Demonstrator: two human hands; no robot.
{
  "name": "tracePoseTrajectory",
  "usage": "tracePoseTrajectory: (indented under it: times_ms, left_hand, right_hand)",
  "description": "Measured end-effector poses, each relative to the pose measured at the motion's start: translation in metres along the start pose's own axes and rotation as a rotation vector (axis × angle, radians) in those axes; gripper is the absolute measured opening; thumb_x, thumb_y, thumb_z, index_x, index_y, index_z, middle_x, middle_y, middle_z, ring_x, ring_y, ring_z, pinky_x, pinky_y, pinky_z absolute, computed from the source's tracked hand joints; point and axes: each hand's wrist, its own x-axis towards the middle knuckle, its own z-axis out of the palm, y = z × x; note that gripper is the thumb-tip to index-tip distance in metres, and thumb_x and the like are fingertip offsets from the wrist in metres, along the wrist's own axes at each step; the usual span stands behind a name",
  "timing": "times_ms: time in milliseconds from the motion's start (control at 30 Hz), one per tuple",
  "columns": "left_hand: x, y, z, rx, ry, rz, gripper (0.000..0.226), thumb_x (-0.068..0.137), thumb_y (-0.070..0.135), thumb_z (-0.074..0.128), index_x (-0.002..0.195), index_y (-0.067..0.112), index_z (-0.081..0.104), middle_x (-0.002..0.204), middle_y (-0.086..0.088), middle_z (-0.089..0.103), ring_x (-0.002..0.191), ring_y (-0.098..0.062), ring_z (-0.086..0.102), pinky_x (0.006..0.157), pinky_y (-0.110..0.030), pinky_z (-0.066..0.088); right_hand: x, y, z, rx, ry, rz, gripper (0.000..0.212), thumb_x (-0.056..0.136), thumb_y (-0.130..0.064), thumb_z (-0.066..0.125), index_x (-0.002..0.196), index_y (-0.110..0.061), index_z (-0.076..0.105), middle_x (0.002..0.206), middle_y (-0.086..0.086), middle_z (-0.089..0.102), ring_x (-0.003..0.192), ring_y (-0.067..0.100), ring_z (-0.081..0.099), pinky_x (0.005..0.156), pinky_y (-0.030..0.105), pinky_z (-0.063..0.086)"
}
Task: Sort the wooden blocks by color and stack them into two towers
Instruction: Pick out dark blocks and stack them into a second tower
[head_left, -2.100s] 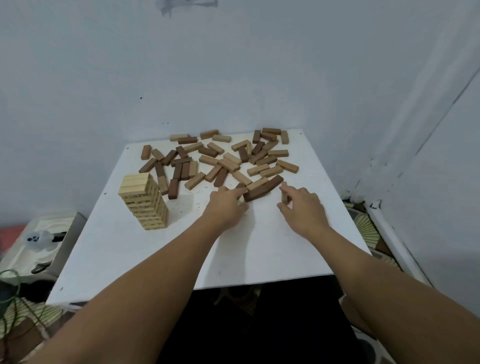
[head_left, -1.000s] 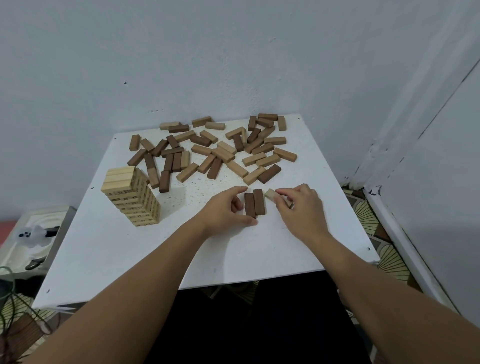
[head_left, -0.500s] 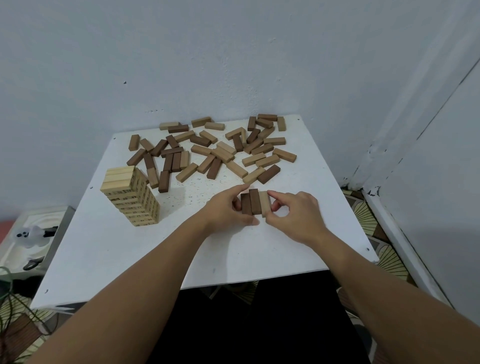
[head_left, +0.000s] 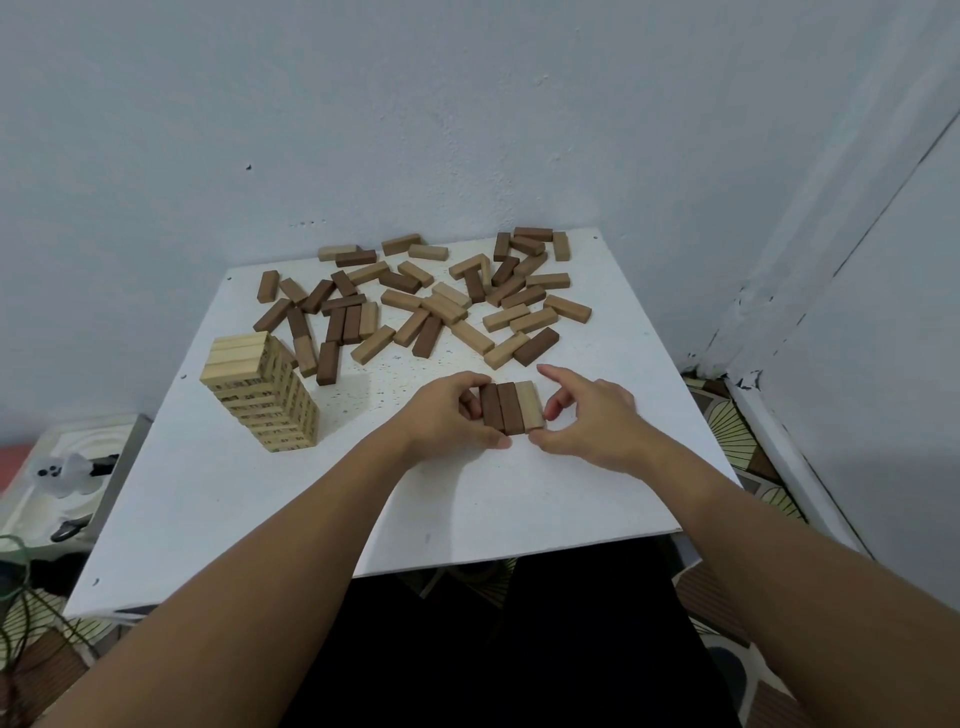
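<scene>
Three blocks lie side by side in a row (head_left: 510, 407) on the white table (head_left: 467, 509): two dark brown on the left, one lighter block on the right. My left hand (head_left: 448, 419) presses the row's left side, thumb at its near end. On the other side, my right hand (head_left: 589, 417) touches the row with its thumb tip at the near right corner, index finger raised. A tower of light blocks (head_left: 260, 391) stands at the left. Several loose light and dark blocks (head_left: 426, 299) lie scattered across the far half.
A grey wall rises just behind the table. The table's right edge runs close to a wall corner and patterned floor (head_left: 732, 431). A white tray with small items (head_left: 57, 478) sits low at the left, with green cable beside it.
Both hands pulled two dark blocks toward me and laid them side by side. My right hand then pushed a lighter block against them, and its fingers have now opened away from the row.
</scene>
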Motion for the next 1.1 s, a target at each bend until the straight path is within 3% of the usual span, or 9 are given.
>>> tracePoseTrajectory:
  times_ms: [100, 200, 333, 433, 567, 767, 1100]
  left_hand:
    - [0.001, 0.002, 0.002, 0.020, 0.005, -0.011, 0.083, 0.065, 0.035, 0.098, 0.139, 0.031, 0.061, 0.095, 0.004, 0.061, 0.084, -0.011, 0.060, 0.085, -0.033, 0.053]
    - [0.002, 0.007, 0.003, 0.037, 0.003, -0.022, 0.079, 0.066, 0.037, 0.097, 0.136, 0.036, 0.061, 0.093, 0.004, 0.060, 0.083, -0.010, 0.060, 0.078, -0.027, 0.049]
    - [0.008, 0.016, 0.003, 0.124, -0.039, -0.045, 0.081, 0.064, 0.047, 0.096, 0.136, 0.044, 0.059, 0.092, 0.007, 0.059, 0.084, -0.012, 0.059, 0.079, -0.032, 0.046]
    - [0.014, 0.026, 0.009, 0.168, -0.045, -0.047, 0.078, 0.061, 0.053, 0.095, 0.130, 0.048, 0.060, 0.089, 0.010, 0.057, 0.084, -0.010, 0.057, 0.089, -0.039, 0.045]
    - [0.019, 0.042, 0.021, 0.167, -0.054, -0.020, 0.071, 0.064, 0.048, 0.095, 0.126, 0.044, 0.061, 0.090, 0.010, 0.055, 0.084, -0.008, 0.055, 0.084, -0.035, 0.044]
    - [0.022, 0.046, 0.033, 0.163, -0.030, -0.003, 0.075, 0.062, 0.058, 0.092, 0.129, 0.053, 0.057, 0.088, 0.010, 0.055, 0.085, -0.009, 0.056, 0.102, -0.046, 0.042]
    - [0.017, 0.042, 0.040, 0.157, 0.042, 0.015, 0.064, 0.068, 0.059, 0.086, 0.125, 0.055, 0.057, 0.088, 0.014, 0.053, 0.091, -0.006, 0.055, 0.105, -0.043, 0.033]
  right_hand:
    - [0.002, -0.004, -0.010, 0.033, -0.069, 0.032, 0.074, 0.082, -0.046, 0.080, 0.147, -0.046, 0.046, 0.101, -0.020, 0.067, 0.111, 0.008, 0.051, 0.108, 0.034, 0.027]
    - [0.004, -0.009, -0.019, 0.020, -0.115, 0.031, 0.069, 0.079, -0.047, 0.081, 0.140, -0.048, 0.050, 0.096, -0.018, 0.069, 0.101, 0.002, 0.056, 0.103, 0.033, 0.032]
    - [0.006, -0.011, -0.032, -0.068, -0.116, 0.037, 0.065, 0.074, -0.052, 0.084, 0.131, -0.048, 0.053, 0.096, -0.013, 0.064, 0.092, 0.005, 0.059, 0.101, 0.037, 0.041]
    - [0.005, -0.004, -0.040, -0.086, -0.123, 0.054, 0.063, 0.073, -0.053, 0.083, 0.128, -0.049, 0.054, 0.098, -0.012, 0.062, 0.092, 0.006, 0.059, 0.099, 0.035, 0.039]
    - [0.002, 0.005, -0.052, -0.120, -0.137, 0.062, 0.062, 0.073, -0.052, 0.085, 0.126, -0.050, 0.052, 0.104, -0.012, 0.059, 0.094, 0.006, 0.057, 0.099, 0.037, 0.038]
    - [0.001, 0.025, -0.058, -0.030, -0.185, 0.066, 0.073, 0.070, -0.051, 0.088, 0.133, -0.052, 0.052, 0.109, -0.009, 0.054, 0.104, 0.015, 0.055, 0.092, 0.040, 0.052]
    - [0.000, 0.026, -0.055, -0.061, -0.179, 0.049, 0.069, 0.078, -0.049, 0.082, 0.135, -0.062, 0.045, 0.109, -0.012, 0.047, 0.110, 0.015, 0.046, 0.106, 0.044, 0.040]
